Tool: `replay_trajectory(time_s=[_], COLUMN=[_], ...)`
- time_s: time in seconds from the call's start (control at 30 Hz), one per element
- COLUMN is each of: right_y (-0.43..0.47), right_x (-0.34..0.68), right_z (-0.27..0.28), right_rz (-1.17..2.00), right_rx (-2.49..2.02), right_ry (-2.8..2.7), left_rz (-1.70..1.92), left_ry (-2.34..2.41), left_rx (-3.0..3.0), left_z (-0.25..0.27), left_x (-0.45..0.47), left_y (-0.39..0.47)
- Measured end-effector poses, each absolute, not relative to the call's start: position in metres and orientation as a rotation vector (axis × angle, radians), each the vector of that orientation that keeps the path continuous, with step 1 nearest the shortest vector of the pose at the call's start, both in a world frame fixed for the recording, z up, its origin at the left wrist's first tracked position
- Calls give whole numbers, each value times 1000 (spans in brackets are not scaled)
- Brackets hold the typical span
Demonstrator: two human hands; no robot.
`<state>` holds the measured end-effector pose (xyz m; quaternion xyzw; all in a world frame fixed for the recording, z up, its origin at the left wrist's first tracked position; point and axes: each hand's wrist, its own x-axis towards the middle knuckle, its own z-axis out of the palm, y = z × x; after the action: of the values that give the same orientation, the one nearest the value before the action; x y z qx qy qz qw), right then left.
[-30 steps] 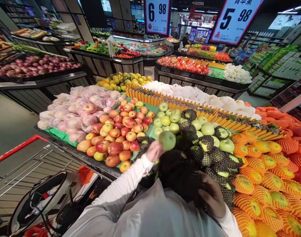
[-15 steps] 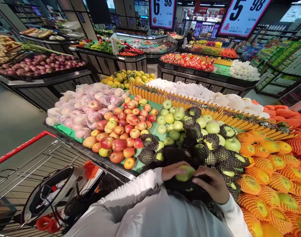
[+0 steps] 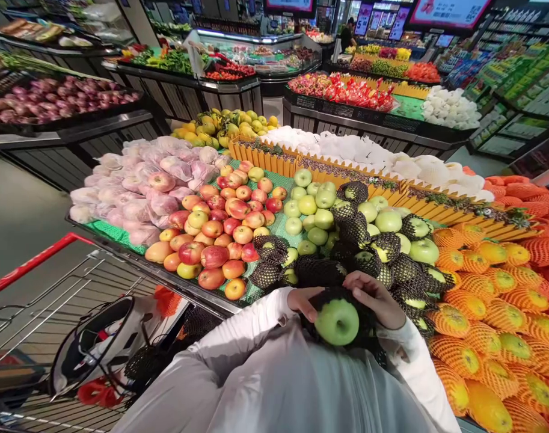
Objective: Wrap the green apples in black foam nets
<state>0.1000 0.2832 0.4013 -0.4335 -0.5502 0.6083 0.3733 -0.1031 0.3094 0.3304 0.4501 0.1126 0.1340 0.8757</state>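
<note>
A green apple [image 3: 337, 323] is held close to my front, its dimpled end facing up toward me and black foam netting around its far side. My left hand [image 3: 305, 300] grips it from the left, thumb against the skin. On the far right side, my right hand [image 3: 377, 299] has its fingers closed over the netting and the apple. Just beyond lie black foam nets [image 3: 322, 272] and several netted green apples [image 3: 386, 246]. Bare green apples [image 3: 317, 216] are heaped farther back. My fingertips are partly hidden by the netting.
Red-yellow apples [image 3: 215, 255] lie to the left, beside wrapped pink fruit [image 3: 152, 171]. Orange-netted fruit [image 3: 486, 300] fills the right side. A yellow fence divider [image 3: 382, 186] runs behind. At lower left stands a shopping cart [image 3: 35, 282] with a white bag [image 3: 118, 331] inside.
The green apple has turned and come nearer to me, showing more of its surface. My right hand has shifted up and left over the netting. The view has tilted slightly down.
</note>
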Motion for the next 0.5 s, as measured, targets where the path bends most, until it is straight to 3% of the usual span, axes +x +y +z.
replay_trajectory(time_s=[0.13, 0.33, 0.5], right_y=[276, 251, 236], right_x=[98, 55, 49], right_z=[386, 341, 346], right_rz=[1412, 849, 358], right_rx=[-1140, -1315, -1444], right_ry=[-1315, -1397, -1510], left_rz=[376, 887, 915], left_ry=[305, 473, 494], left_rx=[941, 620, 267], left_z=[344, 326, 320], left_x=[-112, -93, -84], left_y=[310, 288, 270])
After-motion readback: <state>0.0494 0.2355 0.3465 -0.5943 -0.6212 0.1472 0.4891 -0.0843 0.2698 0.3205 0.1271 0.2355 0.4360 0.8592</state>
